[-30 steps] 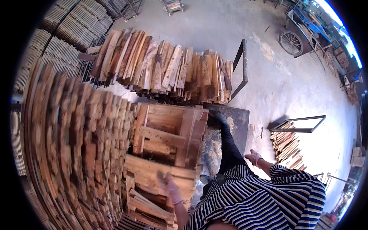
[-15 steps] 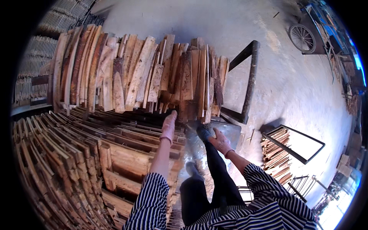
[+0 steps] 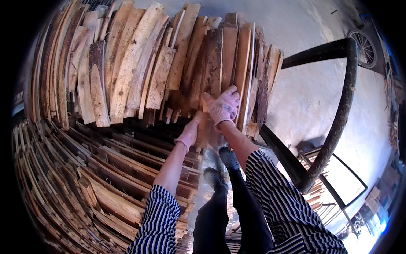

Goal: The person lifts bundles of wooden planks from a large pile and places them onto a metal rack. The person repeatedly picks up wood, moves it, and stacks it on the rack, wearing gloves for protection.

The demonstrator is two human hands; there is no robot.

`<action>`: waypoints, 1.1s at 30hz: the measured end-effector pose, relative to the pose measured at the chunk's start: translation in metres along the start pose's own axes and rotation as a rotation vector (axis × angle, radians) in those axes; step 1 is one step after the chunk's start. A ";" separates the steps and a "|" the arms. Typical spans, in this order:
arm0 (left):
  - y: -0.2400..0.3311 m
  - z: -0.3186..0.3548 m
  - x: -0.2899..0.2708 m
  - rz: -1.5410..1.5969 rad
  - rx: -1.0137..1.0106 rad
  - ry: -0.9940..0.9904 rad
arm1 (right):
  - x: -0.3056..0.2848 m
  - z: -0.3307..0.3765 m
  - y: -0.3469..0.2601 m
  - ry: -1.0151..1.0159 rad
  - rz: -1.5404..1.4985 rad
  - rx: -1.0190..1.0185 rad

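Note:
A row of rough wooden boards (image 3: 135, 72) stretches across the upper part of the view, packed side by side with their ends toward me. My right hand (image 3: 224, 106), in a pink glove, is closed over a brown wooden board (image 3: 206, 131) near the row's right end. Its thumb points left and its fingers bend over the wood. Against the left edge of the same board is my left hand (image 3: 189, 133), also gloved in pink, fingers pressed together and partly hidden.
Stacked slatted timber (image 3: 114, 194) fills the lower left beside my legs. A dark metal frame (image 3: 344, 106) rises at the right end of the boards. Farther right are a spoked wheel (image 3: 362, 47) and a second frame (image 3: 347, 169) over more wood. Bare concrete floor (image 3: 308, 97) shows between.
My right hand has moved from beside my knee up onto the boards and closed there. My left hand has shifted slightly onto the board's edge. The view has come closer to the row.

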State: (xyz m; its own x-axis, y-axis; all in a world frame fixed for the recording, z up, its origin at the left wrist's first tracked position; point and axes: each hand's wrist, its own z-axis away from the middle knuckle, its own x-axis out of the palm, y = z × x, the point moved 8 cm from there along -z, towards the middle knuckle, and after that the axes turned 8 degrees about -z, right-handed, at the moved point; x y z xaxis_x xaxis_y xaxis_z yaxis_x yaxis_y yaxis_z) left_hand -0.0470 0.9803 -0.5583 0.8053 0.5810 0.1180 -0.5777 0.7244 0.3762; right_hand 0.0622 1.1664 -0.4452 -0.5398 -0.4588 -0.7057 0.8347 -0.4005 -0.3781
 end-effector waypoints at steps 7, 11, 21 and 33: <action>0.057 0.107 0.039 -0.072 -0.008 -0.444 | -0.025 0.001 -0.007 -0.274 -0.342 0.049; 0.074 0.124 0.066 -0.456 0.140 -0.371 | -0.019 -0.011 0.012 -0.525 -1.058 0.061; 0.028 0.085 0.126 0.012 0.081 -0.313 | -0.033 -0.046 0.039 -0.640 -1.234 0.005; 0.034 0.328 0.071 -0.057 0.163 -0.076 | -0.089 0.175 0.060 -0.688 -1.225 0.042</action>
State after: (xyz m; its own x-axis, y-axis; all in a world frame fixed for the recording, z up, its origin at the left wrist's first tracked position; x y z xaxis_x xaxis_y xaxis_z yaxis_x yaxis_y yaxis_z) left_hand 0.0341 0.9249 -0.2360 0.8474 0.5068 0.1586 -0.5066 0.6819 0.5277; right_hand 0.1417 1.0449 -0.3003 -0.8672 -0.0926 0.4893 -0.1950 -0.8410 -0.5048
